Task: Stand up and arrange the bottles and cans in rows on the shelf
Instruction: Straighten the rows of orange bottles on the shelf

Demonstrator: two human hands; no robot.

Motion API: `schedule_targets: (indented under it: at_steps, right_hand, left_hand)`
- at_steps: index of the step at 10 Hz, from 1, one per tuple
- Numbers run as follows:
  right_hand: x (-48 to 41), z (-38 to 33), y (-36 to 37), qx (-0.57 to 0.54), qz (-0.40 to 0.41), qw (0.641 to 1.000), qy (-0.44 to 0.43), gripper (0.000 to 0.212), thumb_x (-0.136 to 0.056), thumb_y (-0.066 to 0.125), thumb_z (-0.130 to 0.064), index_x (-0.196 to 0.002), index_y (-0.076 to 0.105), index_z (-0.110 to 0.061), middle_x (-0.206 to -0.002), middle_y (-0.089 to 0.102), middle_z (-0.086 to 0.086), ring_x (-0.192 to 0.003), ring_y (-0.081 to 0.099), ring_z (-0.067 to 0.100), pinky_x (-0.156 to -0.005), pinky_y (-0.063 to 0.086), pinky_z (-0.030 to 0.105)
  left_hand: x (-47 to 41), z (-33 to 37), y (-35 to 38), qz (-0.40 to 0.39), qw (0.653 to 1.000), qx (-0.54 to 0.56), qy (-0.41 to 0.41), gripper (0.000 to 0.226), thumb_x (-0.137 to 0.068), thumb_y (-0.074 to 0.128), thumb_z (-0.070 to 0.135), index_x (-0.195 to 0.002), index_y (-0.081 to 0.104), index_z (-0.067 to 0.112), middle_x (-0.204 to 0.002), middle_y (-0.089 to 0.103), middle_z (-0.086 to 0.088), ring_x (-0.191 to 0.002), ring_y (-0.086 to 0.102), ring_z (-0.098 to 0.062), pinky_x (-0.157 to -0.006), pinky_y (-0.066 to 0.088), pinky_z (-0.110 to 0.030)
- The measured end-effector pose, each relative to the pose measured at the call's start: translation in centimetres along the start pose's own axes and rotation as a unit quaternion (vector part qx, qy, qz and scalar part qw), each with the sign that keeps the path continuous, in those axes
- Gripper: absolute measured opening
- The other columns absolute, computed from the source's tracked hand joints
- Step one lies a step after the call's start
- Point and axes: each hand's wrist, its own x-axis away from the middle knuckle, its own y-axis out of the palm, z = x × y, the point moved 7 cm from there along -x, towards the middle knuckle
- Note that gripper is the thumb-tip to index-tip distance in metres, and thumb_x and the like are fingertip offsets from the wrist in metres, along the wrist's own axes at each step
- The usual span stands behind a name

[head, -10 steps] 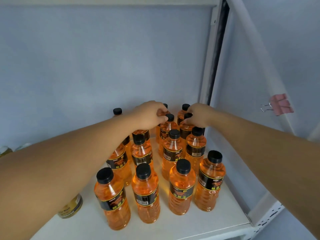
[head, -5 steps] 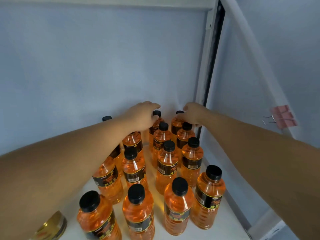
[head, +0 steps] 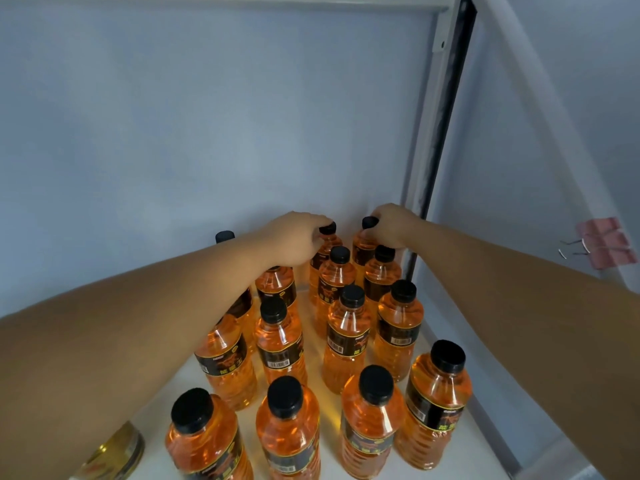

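- Since a second ago both arms have kept to the rearmost caps, while the view has dropped closer, so the front row now crowds the bottom edge of the frame.
- Left grip, just above centre, is curled down onto the black cap of the rear-centre bottle, fingertips pinching it.
- Right grip is closed round the cap of the rear-right bottle, close by the corner post.
- Holding by the caps probably lets each bottle be nudged square with its column without knocking its neighbours.
- Orange bottles stand upright in four rough columns on the shelf; the left columns look less even.
- At lower left a gold can lies on its side, not yet stood up.
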Motion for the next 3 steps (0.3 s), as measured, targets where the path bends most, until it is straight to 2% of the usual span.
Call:
schedule_targets:
  at_steps: [1, 2, 3]
  right_hand:
    - [0.8, 0.0, -0.2, -0.036, 0.0, 0.999, 0.004, 0.029, -0.093, 0.066, -0.037, -0.091, 0.062, -0.009, -0.084, 0.065, 0.011, -0.07, 0.062, 0.02, -0.051, 0.04, 0.027]
    - [1.8, -0.2, -0.7, -0.038, 0.02, 0.999, -0.012, 0.034, -0.094, 0.063, -0.04, -0.096, 0.06, -0.005, -0.086, 0.06, 0.007, -0.074, 0.058, 0.019, -0.053, 0.037, 0.028]
    - [3.8, -1.0, -2.1, -0.032, 0.066, 0.997, -0.034, 0.061, -0.096, 0.059, -0.046, -0.14, 0.046, -0.006, -0.126, 0.059, 0.011, -0.105, 0.059, 0.025, -0.073, 0.042, 0.028]
  left_hand:
    - [0.6, -0.1, -0.9, 0.012, 1.0, 0.006, -0.004, 0.054, -0.102, 0.051, 0.028, -0.154, 0.038, 0.022, -0.157, 0.043, -0.004, -0.144, 0.038, -0.025, -0.117, 0.027, -0.038]
    - [1.6, -0.6, -2.4, 0.025, 1.0, 0.002, -0.01, 0.048, -0.102, 0.052, 0.032, -0.149, 0.046, 0.023, -0.156, 0.044, -0.002, -0.143, 0.038, -0.023, -0.116, 0.027, -0.038]
    - [3.9, -1.3, -4.0, 0.028, 0.999, -0.001, -0.037, 0.045, -0.101, 0.054, 0.033, -0.145, 0.05, 0.028, -0.154, 0.046, 0.001, -0.137, 0.045, -0.021, -0.111, 0.033, -0.036]
